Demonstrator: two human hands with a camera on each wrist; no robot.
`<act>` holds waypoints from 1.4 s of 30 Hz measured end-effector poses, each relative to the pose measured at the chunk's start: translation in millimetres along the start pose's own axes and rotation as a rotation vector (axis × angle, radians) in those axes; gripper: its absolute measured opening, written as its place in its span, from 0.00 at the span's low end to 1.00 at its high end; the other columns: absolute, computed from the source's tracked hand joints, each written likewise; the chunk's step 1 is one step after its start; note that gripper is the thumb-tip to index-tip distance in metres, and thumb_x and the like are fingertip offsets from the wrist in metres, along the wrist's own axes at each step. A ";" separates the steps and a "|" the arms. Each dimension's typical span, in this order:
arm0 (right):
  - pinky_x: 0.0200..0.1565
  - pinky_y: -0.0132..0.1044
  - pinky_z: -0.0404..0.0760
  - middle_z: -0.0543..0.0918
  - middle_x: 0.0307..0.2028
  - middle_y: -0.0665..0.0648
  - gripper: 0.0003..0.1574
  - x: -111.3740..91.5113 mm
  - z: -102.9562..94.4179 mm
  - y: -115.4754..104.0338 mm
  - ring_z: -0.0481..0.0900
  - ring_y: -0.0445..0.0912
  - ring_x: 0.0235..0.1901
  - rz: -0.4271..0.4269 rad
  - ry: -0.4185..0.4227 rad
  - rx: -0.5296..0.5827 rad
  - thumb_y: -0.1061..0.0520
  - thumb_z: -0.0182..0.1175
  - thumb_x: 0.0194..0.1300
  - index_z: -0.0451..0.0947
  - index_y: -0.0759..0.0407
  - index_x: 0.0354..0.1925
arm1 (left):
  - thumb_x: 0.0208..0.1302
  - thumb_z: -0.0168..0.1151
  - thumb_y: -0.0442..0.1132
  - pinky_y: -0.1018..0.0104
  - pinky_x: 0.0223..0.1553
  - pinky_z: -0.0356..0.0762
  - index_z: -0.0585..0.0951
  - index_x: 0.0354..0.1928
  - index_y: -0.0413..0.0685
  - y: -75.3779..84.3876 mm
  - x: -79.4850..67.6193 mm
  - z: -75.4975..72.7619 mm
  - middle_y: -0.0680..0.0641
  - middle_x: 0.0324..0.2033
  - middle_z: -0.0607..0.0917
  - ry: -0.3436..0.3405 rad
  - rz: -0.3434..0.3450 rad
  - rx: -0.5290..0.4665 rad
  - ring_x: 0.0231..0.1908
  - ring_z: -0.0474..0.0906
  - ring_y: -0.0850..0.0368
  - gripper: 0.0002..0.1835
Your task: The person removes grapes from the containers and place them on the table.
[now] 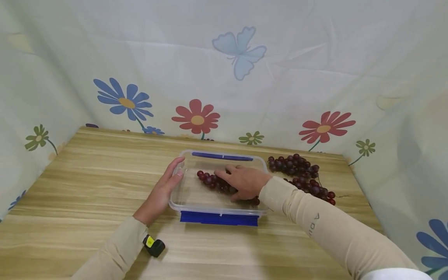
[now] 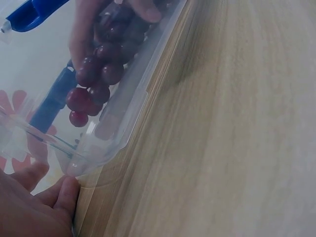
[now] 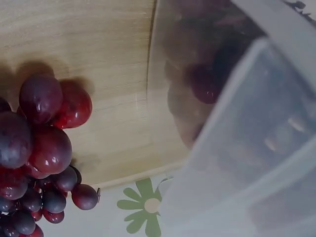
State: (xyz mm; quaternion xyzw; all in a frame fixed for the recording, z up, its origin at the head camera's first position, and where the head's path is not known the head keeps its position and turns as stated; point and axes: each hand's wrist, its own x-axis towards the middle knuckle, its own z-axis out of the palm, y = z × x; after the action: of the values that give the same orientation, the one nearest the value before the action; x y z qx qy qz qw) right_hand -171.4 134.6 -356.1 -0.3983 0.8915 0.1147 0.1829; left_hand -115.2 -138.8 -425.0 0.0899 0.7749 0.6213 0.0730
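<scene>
A clear plastic food box (image 1: 189, 198) with blue side clips sits in the middle of the table. My left hand (image 1: 162, 194) rests against its left side, fingers fairly straight, with fingertips touching the wall near a corner in the left wrist view. Inside the box lies a bunch of dark red grapes (image 1: 210, 181). My right hand (image 1: 246, 182) reaches in from the right and holds this bunch, with fingers on the far side and the thumb on the near side. Part of the bunch is hidden under the palm. The right wrist view does not show the right fingers clearly.
Two more grape bunches lie right of the box, one farther back (image 1: 294, 165) and one nearer (image 1: 315, 188) with a thin stem. A wooden table (image 1: 115, 175) carries everything. A flower-printed curtain (image 1: 161, 58) encloses the back and sides.
</scene>
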 end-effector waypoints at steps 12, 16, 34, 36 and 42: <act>0.43 0.39 0.83 0.74 0.50 0.54 0.43 2.8 5.7 2.4 0.77 0.46 0.40 -0.083 0.073 -0.002 0.46 0.70 0.68 0.58 0.38 0.73 | 0.85 0.34 0.58 0.23 0.76 0.45 0.51 0.83 0.66 2.6 -0.9 -1.0 0.41 0.84 0.47 -0.002 -0.001 0.030 0.82 0.45 0.32 0.30; 0.41 0.37 0.81 0.73 0.49 0.54 0.42 1.7 4.3 1.8 0.76 0.45 0.39 -0.106 0.089 -0.015 0.47 0.71 0.66 0.60 0.37 0.71 | 0.85 0.35 0.58 0.23 0.76 0.47 0.51 0.83 0.66 3.2 -1.1 -1.1 0.42 0.84 0.48 -0.001 -0.009 0.031 0.82 0.46 0.33 0.30; 0.38 0.35 0.79 0.73 0.46 0.53 0.42 -6.1 3.5 1.1 0.72 0.44 0.36 -0.162 0.170 -0.039 0.48 0.72 0.65 0.63 0.36 0.70 | 0.85 0.40 0.54 0.25 0.76 0.50 0.53 0.82 0.65 4.0 -0.2 -1.3 0.44 0.84 0.49 0.022 -0.034 0.065 0.82 0.47 0.34 0.29; 0.39 0.35 0.79 0.73 0.47 0.53 0.43 -6.8 3.7 0.8 0.73 0.44 0.37 -0.160 0.167 -0.042 0.47 0.73 0.64 0.63 0.36 0.70 | 0.85 0.41 0.54 0.26 0.77 0.47 0.54 0.82 0.65 5.0 0.3 -1.1 0.45 0.84 0.49 0.021 -0.039 0.068 0.83 0.45 0.36 0.29; 0.42 0.35 0.81 0.74 0.49 0.53 0.46 -7.9 2.4 -0.7 0.75 0.44 0.40 -0.154 0.161 -0.040 0.46 0.77 0.62 0.63 0.34 0.70 | 0.84 0.41 0.58 0.27 0.78 0.45 0.53 0.82 0.68 7.6 0.3 -0.8 0.48 0.85 0.48 0.017 -0.070 0.071 0.83 0.43 0.38 0.30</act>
State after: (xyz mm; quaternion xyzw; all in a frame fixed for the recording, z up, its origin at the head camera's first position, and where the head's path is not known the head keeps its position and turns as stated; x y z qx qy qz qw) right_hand -165.4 140.3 -355.0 -0.4769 0.8677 0.0860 0.1110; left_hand -115.3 -137.9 -417.4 0.0599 0.7998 0.5912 0.0849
